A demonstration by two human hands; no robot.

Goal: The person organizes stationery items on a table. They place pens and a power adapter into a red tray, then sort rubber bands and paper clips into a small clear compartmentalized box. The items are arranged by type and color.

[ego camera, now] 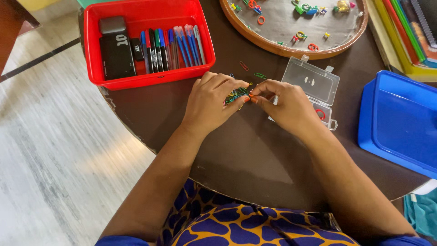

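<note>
- Right now: bunch of coloured paper clips [236, 94] sits between my two hands, on or just over the dark round worktop [255, 155], near its middle. Can't tell if the bunch rests on the surface or is lifted.
- Left hand [210, 102]: fingers curled down over the bunch, thumb and forefinger pinched onto clips at its right edge.
- Right hand [286, 104]: fingertips pinched on an orange-red clip, touching the left hand's fingertips at the same spot.
- Both hands are closed on the clips, neither one is relaxed.
- Loose clips [252, 72] lie on the worktop just beyond my fingers: one red, one green, both apart from the bunch.
- Clear plastic case [314, 84], lid flipped open, just beside and partly under my right hand. A red clip [321, 114] lies in its lower half.
- Red tray [150, 79] at far left: a row of pens [170, 48] in blue, green, red and black, plus a black box [116, 55] and a small grey case [112, 24].
- Round wood-rimmed tray [291, 49] at the far edge, with small coloured clips and pins scattered on its grey base.
- Blue plastic lid [398, 120] at right, well apart from my hands.
- Stack of books [405, 41] at the far right corner.
- Pale wood-look floor [54, 150] to the left of the worktop.
</note>
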